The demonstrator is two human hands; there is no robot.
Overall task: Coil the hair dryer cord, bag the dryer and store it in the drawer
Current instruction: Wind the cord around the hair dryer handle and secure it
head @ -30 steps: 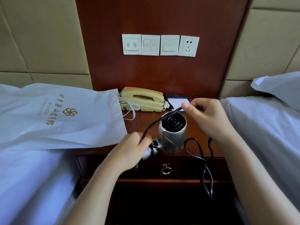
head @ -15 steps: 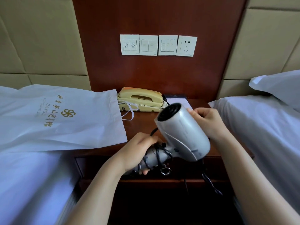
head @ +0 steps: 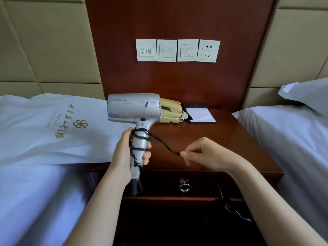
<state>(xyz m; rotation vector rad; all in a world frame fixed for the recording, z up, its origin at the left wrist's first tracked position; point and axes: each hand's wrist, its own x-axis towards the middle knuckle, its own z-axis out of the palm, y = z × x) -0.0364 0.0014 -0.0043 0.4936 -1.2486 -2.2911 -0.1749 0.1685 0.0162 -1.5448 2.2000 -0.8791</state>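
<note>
Two beds [head: 35, 192] squeeze the table [head: 230, 148] from either side, so the only working room is the strip over its front edge. The white bag [head: 53, 128] lies flat on the left bed, and its open end laps over the table's left edge. The phone [head: 171, 110] and notepad [head: 202, 115] sit back against the wall panel.

The hair dryer [head: 134, 108] is held up over the front left corner. Its barrel is level with the nozzle aimed left over the bag, and the handle runs nearly straight down toward the drawer [head: 204, 183]. The left hand [head: 124, 153] is wrapped round the handle, fingers [head: 147, 158] curled over a few turns of cord [head: 160, 142]. From there one strand slants down and right to the right hand [head: 204, 153], pinched between thumb and forefinger. The rest of it dangles in front of the drawer, right of the ring pull [head: 184, 187].
</note>
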